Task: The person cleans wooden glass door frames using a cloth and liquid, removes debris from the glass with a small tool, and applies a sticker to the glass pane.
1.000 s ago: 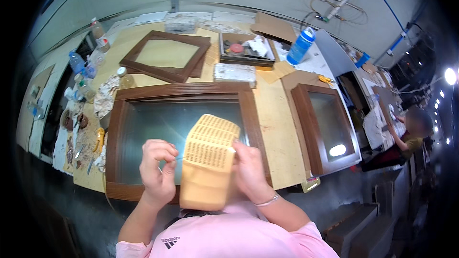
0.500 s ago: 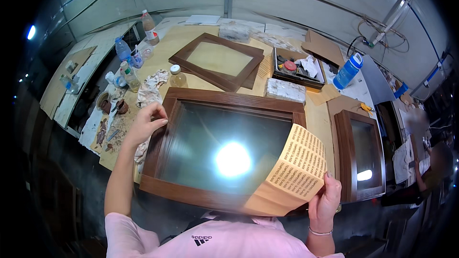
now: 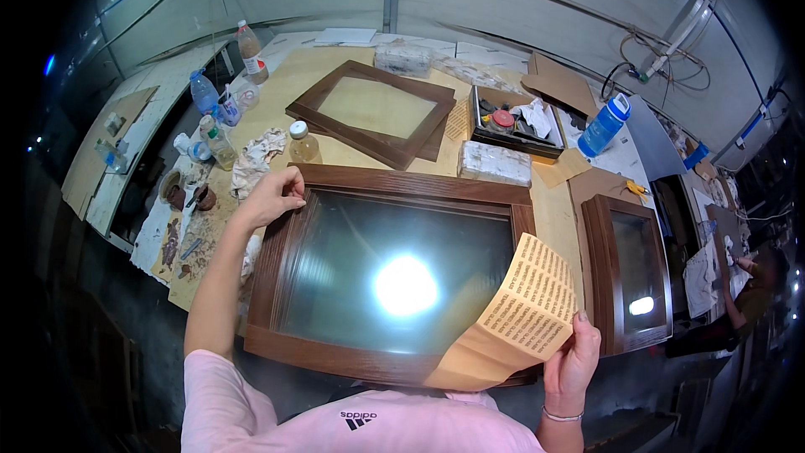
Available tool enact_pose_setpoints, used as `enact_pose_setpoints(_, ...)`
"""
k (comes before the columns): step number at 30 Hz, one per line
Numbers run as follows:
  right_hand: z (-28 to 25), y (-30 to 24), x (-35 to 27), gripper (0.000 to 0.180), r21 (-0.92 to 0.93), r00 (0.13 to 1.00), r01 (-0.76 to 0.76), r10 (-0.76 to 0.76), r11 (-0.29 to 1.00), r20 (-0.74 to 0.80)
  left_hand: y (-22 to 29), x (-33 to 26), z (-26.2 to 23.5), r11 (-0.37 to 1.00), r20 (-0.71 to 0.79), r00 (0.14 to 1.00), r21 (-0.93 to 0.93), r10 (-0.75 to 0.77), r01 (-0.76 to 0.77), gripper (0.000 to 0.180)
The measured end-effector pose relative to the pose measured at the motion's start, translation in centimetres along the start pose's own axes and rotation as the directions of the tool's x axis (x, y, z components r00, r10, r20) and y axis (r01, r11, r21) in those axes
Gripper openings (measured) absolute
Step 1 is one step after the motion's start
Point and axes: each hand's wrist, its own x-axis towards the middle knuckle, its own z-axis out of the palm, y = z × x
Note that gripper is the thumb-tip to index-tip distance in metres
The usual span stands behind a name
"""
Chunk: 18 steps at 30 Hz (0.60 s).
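A dark brown wooden frame [image 3: 394,178] with a glass pane [image 3: 369,243] lies in front of me, and a bright lamp reflects in the glass. My left hand [image 3: 272,197] is at its far left corner, fingers curled together with the tips at the inner edge; whatever they may pinch is hidden. A tan paper sheet [image 3: 528,302], printed all over with rows of small dark lettering, is pinched at its right edge by my right hand [image 3: 574,352]. The sheet is bent and covers the frame's near right corner.
Flat brown frames [image 3: 369,113] lie stacked farther back. A black-sided box [image 3: 520,138] holds a red-lidded jar. Nearby are a wrapped white block [image 3: 495,164], a blue bottle [image 3: 605,126], a second glazed frame [image 3: 599,285], a white-capped jar [image 3: 303,147] and a crumpled rag [image 3: 256,159].
The view has shifted slightly. The paper's upper edge sits a little lower over the glass, still in my right hand. My left hand stays at the same corner of the frame.
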Motion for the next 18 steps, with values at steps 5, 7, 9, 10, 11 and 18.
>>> enact_pose_setpoints(5,0.9,0.1,0.0,0.023,0.022,0.999,-0.027,0.028,0.999,-0.024,-0.1,0.2,0.6,0.992,-0.021,0.999,0.127,0.029,-0.026,0.023)
enact_pose_setpoints(7,1.1,0.2,0.0,0.022,0.026,0.999,-0.026,0.027,0.999,-0.042,-0.1,0.0,0.7,0.985,-0.047,0.999,0.17,0.026,-0.018,0.024)
enact_pose_setpoints(9,0.8,0.4,0.1,0.024,0.028,0.999,-0.021,0.022,0.999,-0.035,-0.4,-0.2,0.9,0.981,-0.075,0.997,0.191,0.028,-0.013,0.026)
enact_pose_setpoints(10,0.4,0.6,0.1,0.027,0.029,1.0,-0.017,0.018,0.999,-0.019,-0.3,-0.3,1.1,0.966,-0.11,0.991,0.257,0.07,-0.039,0.027)
enact_pose_setpoints(11,0.0,0.7,0.2,0.03,0.03,1.0,-0.013,0.013,0.999,-0.003,0.0,-0.6,1.3,0.945,-0.142,0.983,0.322,0.114,-0.062,0.028)
enact_pose_setpoints(18,-1.5,-0.1,1.1,0.028,0.037,0.994,0.035,-0.031,0.999,-0.106,-0.7,-1.1,2.2,0.953,-0.294,0.952,0.302,0.084,0.01,0.025)
